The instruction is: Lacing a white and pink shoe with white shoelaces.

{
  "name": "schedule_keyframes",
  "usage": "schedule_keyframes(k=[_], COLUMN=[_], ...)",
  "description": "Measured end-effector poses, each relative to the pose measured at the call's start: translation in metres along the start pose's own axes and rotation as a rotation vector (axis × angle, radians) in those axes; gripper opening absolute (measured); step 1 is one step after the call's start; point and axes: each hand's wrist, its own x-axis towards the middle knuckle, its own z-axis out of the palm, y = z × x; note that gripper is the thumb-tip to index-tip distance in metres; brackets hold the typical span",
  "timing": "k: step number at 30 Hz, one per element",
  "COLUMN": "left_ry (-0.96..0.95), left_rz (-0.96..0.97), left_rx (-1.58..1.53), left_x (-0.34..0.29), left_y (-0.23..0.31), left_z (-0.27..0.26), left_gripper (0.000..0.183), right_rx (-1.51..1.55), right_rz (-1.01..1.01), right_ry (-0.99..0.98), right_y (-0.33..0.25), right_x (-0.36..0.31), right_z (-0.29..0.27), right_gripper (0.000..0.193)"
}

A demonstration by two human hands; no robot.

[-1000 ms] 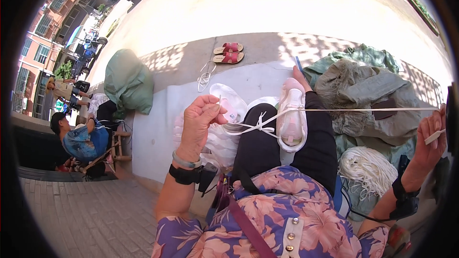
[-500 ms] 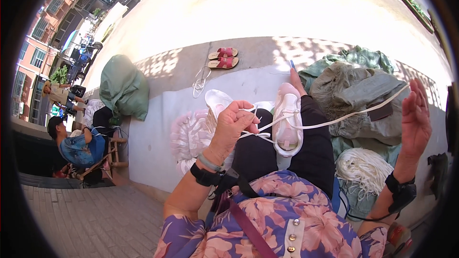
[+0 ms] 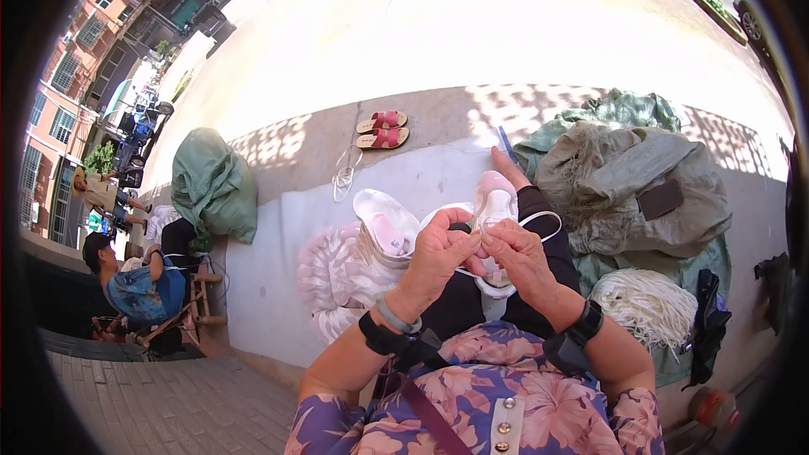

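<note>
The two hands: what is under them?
Under the left hand and right hand, a shoe shows its pink toe and white near end; a white lace loops rightward. Most of the shoe's middle and anything pinched between the hands are covered.

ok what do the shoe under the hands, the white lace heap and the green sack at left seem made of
Shoe: perhaps matte fabric or synthetic; smooth pale-pink toe.
Lace heap: likely matte textile; limp, thin strands.
Green sack: possibly woven plastic, faintly glossy; crinkled folds.

A smooth, pale grey sheet (image 3: 265, 278) lies on grey concrete ground (image 3: 320, 147), bearing packed pink-and-white shoes (image 3: 333, 261); flat red-strapped sandals (image 3: 383, 137) rest on the concrete.
</note>
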Motion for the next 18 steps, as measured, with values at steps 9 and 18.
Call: schedule_keyframes(k=[9, 18], left_ry=[0.079, 0.041], left_rz=[-0.075, -0.087], left_rx=[-0.095, -0.079], left_x=[0.006, 0.005], left_y=[-0.013, -0.013], left_z=[0.008, 0.011], left_gripper=[0.034, 0.032], right_rx=[0.395, 0.587], right_rz=[0.125, 0.25], right_ry=[0.01, 0.003], right_y=[0.006, 0.007], right_x=[-0.002, -0.005], right_z=[0.001, 0.001], right_gripper=[0.02, 0.019])
